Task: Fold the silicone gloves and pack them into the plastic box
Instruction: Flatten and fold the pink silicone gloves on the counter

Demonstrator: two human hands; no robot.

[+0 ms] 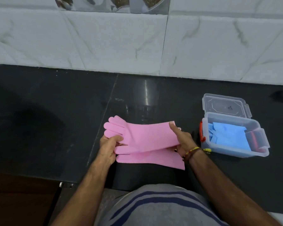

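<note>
At the centre of the frame, your left hand (109, 146) pinches the finger end of a pink silicone glove (147, 136) and your right hand (180, 140) grips its cuff. It looks light, floppy and likely grippy (a second pink glove (151, 159) lies beneath on the dark surface (55, 119)), so hold both ends when folding. The plastic box (234, 137) sits open at right.

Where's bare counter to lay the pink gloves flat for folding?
Widest free patch: dark stone counter left of the left hand, up to the white tiled wall. Also free: the strip between the pink silicone gloves and the wall. Crowded: the right side, where the clear plastic box holding folded blue gloves sits by the right hand.
</note>
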